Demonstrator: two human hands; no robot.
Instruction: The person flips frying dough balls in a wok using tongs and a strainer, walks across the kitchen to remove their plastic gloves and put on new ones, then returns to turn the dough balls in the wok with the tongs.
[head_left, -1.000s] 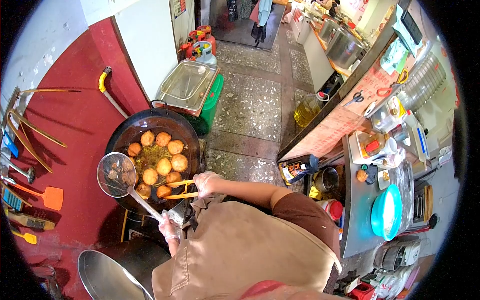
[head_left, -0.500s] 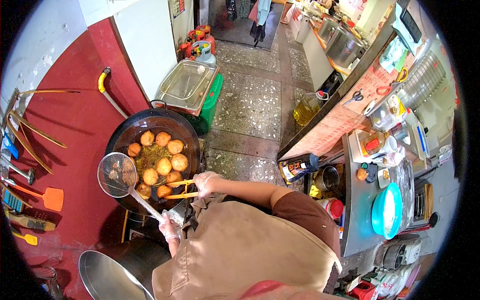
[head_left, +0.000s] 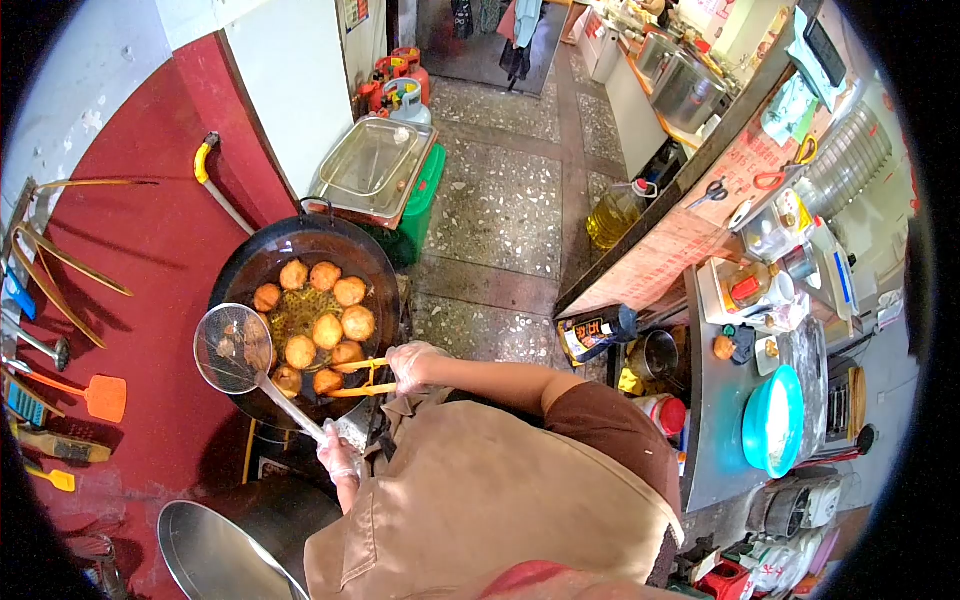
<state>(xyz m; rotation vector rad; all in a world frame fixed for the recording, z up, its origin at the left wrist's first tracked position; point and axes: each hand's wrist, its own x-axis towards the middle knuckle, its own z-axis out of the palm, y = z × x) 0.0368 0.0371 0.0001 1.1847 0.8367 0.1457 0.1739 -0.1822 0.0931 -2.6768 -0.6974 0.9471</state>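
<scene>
My left hand point(head_left: 340, 458), in a clear plastic glove, is closed round the long metal handle of a skimmer point(head_left: 228, 352). Its round mesh bowl tilts over the left rim of a dark wok point(head_left: 245, 262). Inside the wok, several round golden-brown fried balls point(head_left: 327, 331) sit in bubbling oil point(head_left: 293, 315). My right hand point(head_left: 412, 368), gloved too, grips yellow-orange tongs point(head_left: 372, 378). The tong tips reach over the wok's lower right side, close to a fried ball point(head_left: 327, 381); whether they touch it I cannot tell.
A large metal pot point(head_left: 215, 550) stands below my left hand. Behind the wok, a tray with a clear lid point(head_left: 370, 155) rests on a green bin point(head_left: 425, 190). Gas cylinders point(head_left: 405, 95) stand farther back. To my right are an oil jug point(head_left: 615, 215) and a counter with a turquoise basin point(head_left: 773, 420).
</scene>
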